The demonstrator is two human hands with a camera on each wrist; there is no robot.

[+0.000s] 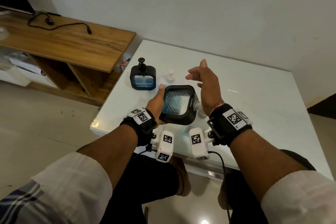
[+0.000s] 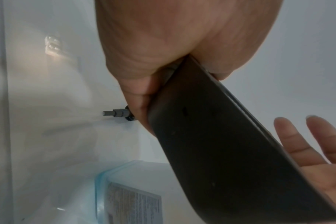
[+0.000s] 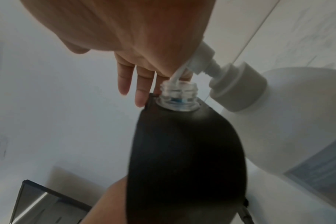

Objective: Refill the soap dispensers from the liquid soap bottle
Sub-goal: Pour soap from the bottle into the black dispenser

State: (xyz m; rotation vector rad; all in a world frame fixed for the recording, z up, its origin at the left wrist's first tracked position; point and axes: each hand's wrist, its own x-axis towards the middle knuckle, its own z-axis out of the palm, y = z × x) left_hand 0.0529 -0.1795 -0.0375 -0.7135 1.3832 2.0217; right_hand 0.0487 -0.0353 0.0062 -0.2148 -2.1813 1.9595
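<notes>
Two forearms with marker bands fill the bottom of the head view. Beyond them is a white glossy bench (image 1: 254,96) by a pale wall, with a wooden shelf unit (image 1: 72,42) at upper left.

Left hand (image 1: 156,103) grips a black-framed dispenser (image 1: 178,105), tilted, above the bench; its clear neck (image 3: 177,94) is open, with a little blue soap inside. Right hand (image 1: 205,85) is apart from it, fingers spread, holding nothing.

Only the right wrist view shows the white soap bottle (image 3: 297,121) with its pump spout (image 3: 175,76) at the open neck. The left wrist view shows the dispenser's black underside (image 2: 230,151).

A second dispenser (image 1: 143,78), with pump on and blue soap at the bottom, stands at the centre of the head view, and a white pump (image 1: 170,75) stands just beside it.
</notes>
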